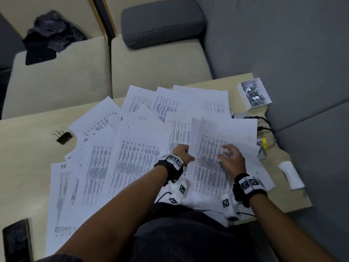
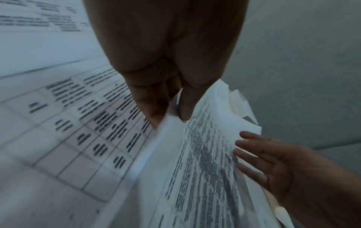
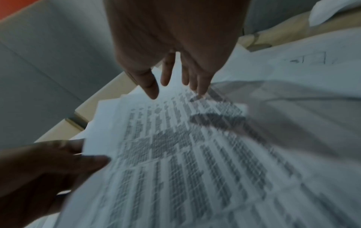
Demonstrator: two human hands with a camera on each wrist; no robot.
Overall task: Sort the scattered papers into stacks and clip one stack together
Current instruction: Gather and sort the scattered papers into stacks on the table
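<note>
Printed white papers lie scattered across the beige table. My left hand pinches the left edge of a small stack of sheets lifted at the table's right; the thumb and fingers clamp that edge. My right hand hovers over the same stack with fingers spread and straight, above the printed table rows. A black binder clip lies on the bare table to the left of the papers.
A white box of small metal clips stands at the back right corner. Cables and a folded white tissue lie along the right edge. A dark phone sits front left. Beige and grey sofa cushions lie beyond.
</note>
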